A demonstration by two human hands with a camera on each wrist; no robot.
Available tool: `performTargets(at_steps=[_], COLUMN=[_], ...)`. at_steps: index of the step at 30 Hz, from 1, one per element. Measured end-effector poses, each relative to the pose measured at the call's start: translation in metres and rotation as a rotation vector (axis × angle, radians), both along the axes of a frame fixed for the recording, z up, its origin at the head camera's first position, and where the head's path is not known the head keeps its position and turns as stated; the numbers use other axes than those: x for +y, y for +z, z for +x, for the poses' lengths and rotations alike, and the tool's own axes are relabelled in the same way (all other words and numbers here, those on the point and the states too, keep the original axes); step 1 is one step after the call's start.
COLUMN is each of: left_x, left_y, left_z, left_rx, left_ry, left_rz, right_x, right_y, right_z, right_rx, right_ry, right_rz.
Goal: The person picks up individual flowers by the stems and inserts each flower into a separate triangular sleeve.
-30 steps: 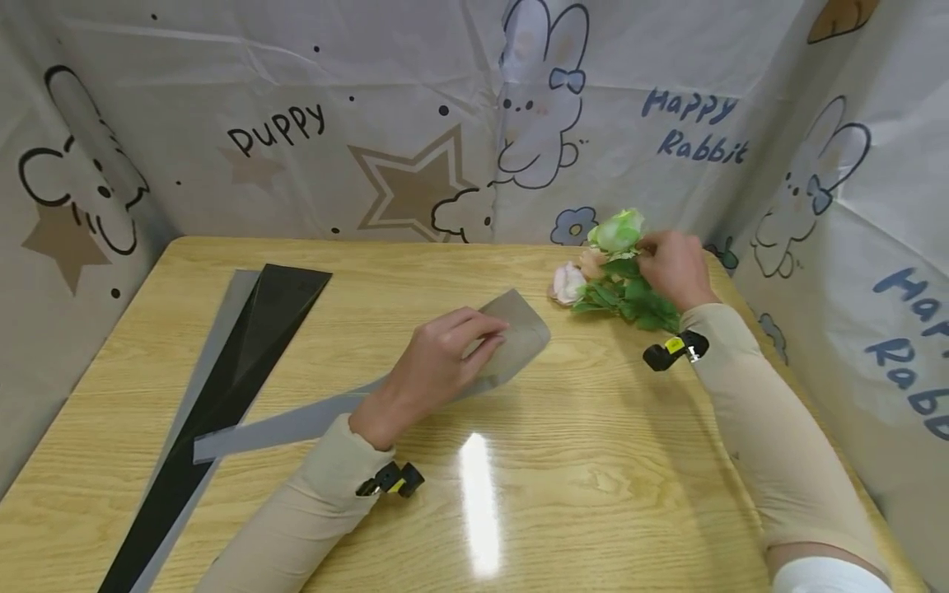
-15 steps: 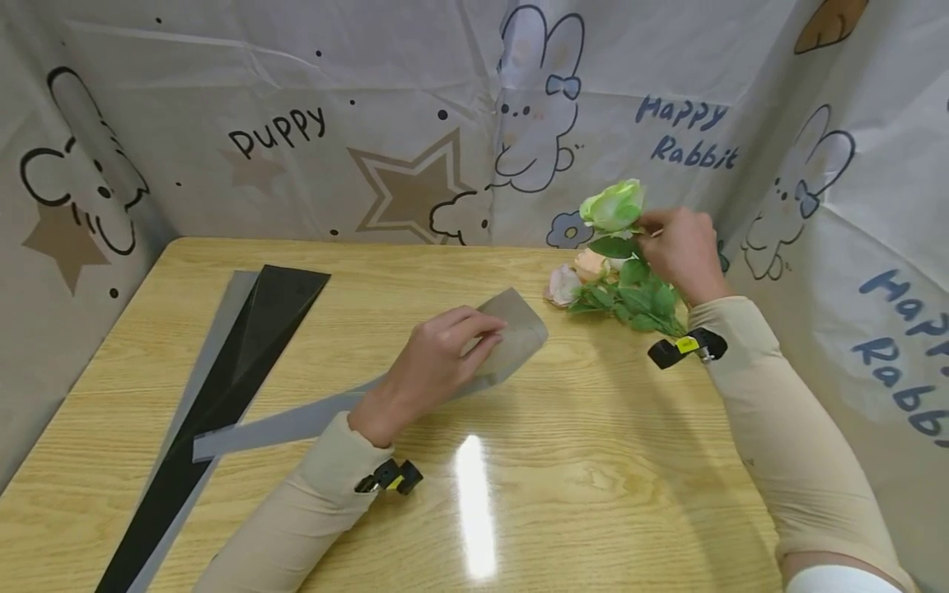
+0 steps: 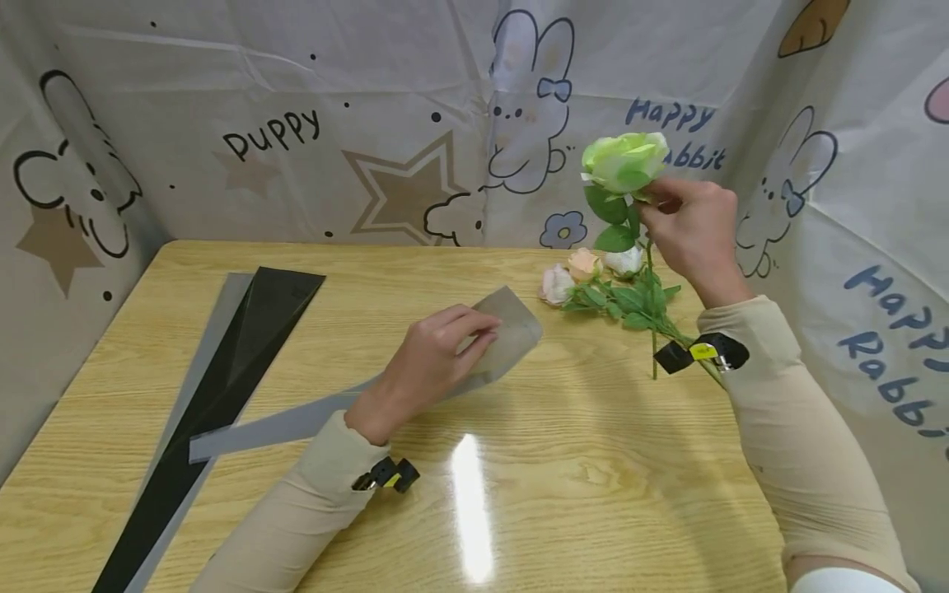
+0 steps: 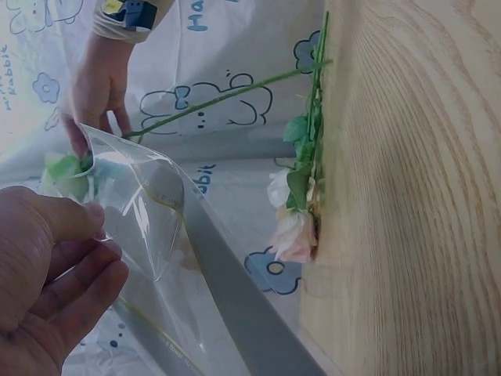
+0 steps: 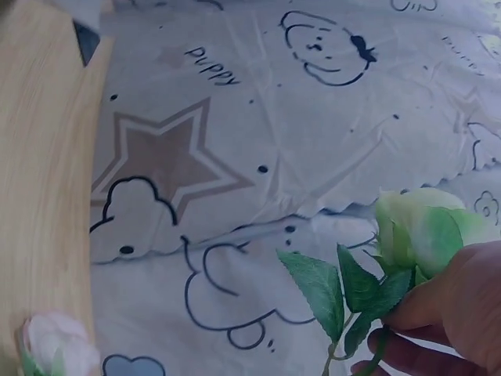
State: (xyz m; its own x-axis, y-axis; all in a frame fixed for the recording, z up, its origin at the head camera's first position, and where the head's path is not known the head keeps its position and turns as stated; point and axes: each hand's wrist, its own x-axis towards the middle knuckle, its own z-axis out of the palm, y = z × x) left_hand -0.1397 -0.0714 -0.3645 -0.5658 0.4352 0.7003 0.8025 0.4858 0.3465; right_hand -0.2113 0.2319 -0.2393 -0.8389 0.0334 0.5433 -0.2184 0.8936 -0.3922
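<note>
A green artificial rose (image 3: 625, 162) is raised above the table's back right, its stem pinched just under the bloom by my right hand (image 3: 697, 235). In the right wrist view the rose's leaves (image 5: 317, 294) hang beside the fingers. My left hand (image 3: 426, 362) pinches the edge of a clear flower sleeve (image 3: 511, 333) with a grey strip and gold lettering. In the left wrist view the sleeve's mouth stands partly spread. Below the raised rose, a pink rose (image 3: 556, 285), a peach rose (image 3: 584, 263) and a white rose (image 3: 624, 261) lie together on the table.
Black and grey folded sleeves (image 3: 222, 371) lie slantwise on the left of the wooden table (image 3: 593, 494). A printed cloth (image 3: 400, 74) rises behind the table and along both sides.
My right hand has lifted the green rose up and away from the other roses, and its stem now shows. The left hand keeps its hold on the sleeve, almost still.
</note>
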Motion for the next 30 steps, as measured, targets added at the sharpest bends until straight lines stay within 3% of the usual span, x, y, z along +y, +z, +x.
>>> performTargets(at_steps=[3,8,16,24,30], left_x=[0.0,-0.001,-0.002,-0.001,0.0], left_y=[0.0,0.001,0.0,-0.001,-0.004], left_z=[0.0,0.0,-0.002,-0.003,-0.004], left_rx=[0.001,0.003,-0.003,-0.011,-0.024], left_ry=[0.002,0.008,0.012,0.018,0.017], left_rz=[-0.001,0.0,-0.005,-0.017,-0.025], right_x=[-0.001,0.0,0.012,0.02,0.016], right_y=[0.005,0.006,-0.005,-0.017,-0.028], right_z=[0.004,0.009,0.016,0.024,0.029], right_rx=[0.032,0.045,0.091,0.178,0.308], right_ry=[0.018,0.078,0.171,0.31,0.335], right_rz=[-0.122,-0.434,-0.797,-1.262,-1.425])
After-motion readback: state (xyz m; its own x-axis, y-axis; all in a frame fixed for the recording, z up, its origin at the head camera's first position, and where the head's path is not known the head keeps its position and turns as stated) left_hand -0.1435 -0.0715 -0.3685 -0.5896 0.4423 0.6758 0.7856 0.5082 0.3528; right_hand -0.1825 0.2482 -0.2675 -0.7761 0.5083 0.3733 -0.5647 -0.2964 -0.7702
